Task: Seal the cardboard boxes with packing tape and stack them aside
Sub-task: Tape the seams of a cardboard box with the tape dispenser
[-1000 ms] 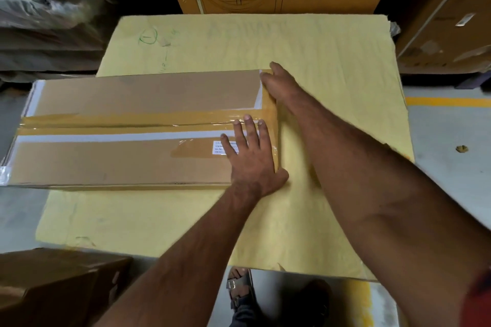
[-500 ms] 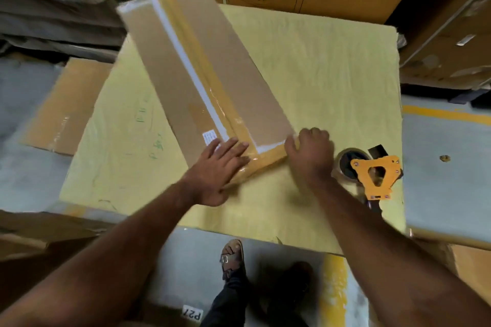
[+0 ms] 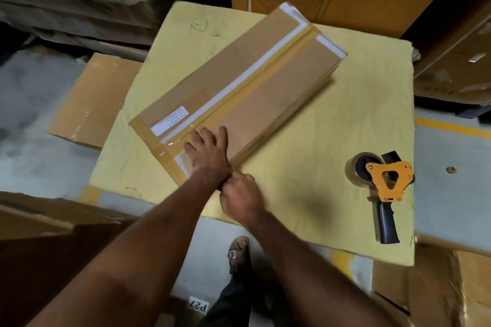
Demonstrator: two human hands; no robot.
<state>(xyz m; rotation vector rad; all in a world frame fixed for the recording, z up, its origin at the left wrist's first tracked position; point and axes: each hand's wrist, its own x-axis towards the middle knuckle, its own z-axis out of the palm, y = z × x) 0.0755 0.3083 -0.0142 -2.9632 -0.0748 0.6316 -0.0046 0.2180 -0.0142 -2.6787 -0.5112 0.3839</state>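
The fingertips of the right hand (image 3: 240, 195) are hidden against the left wrist at the near corner of the box (image 3: 239, 87) (its grip is blurred), and the white label (image 3: 170, 120) cannot be read.

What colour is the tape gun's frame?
Orange, with a dark handle. The tape gun shows clearly in the head view, lying on the yellow sheet.

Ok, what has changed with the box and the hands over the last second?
The long cardboard box has been swung on the yellow sheet: from crosswise, to far end pointing left, to far end pointing right. The left hand stays flat on its near end; the right hand moved from the far corner to the near corner. The tape dispenser lies untouched on the sheet.
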